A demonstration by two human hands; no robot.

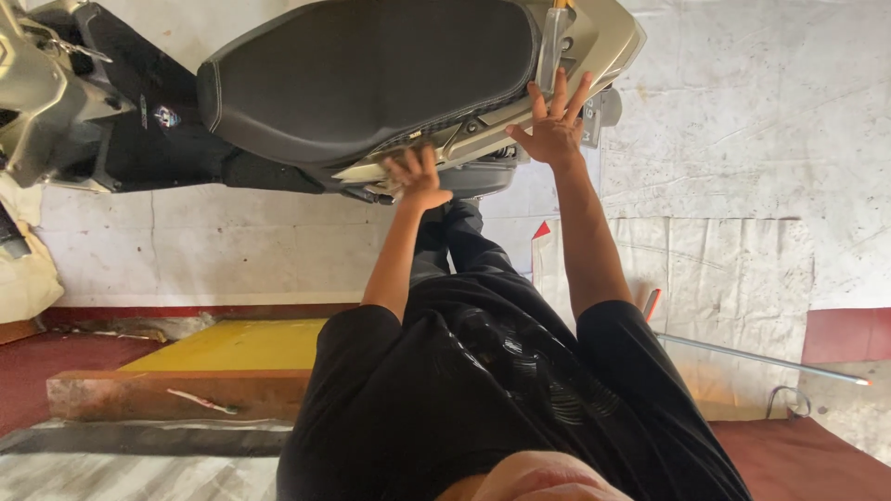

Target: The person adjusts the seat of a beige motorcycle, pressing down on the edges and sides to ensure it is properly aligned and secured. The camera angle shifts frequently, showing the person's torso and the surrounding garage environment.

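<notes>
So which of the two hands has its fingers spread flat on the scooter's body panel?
The right hand, fingers splayed near the scooter's tail end. The left hand is curled against the beige panel below the seat.

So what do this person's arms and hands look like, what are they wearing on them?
Both arms are bare from above the elbow down. The left hand and right hand wear no gloves, and no rings or watch show. Short black sleeves of a black T-shirt cover the upper arms.

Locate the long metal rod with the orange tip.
In the head view, the metal rod lies at right on the pale floor sheet, beside the person's sleeve, well below the scooter.
</notes>
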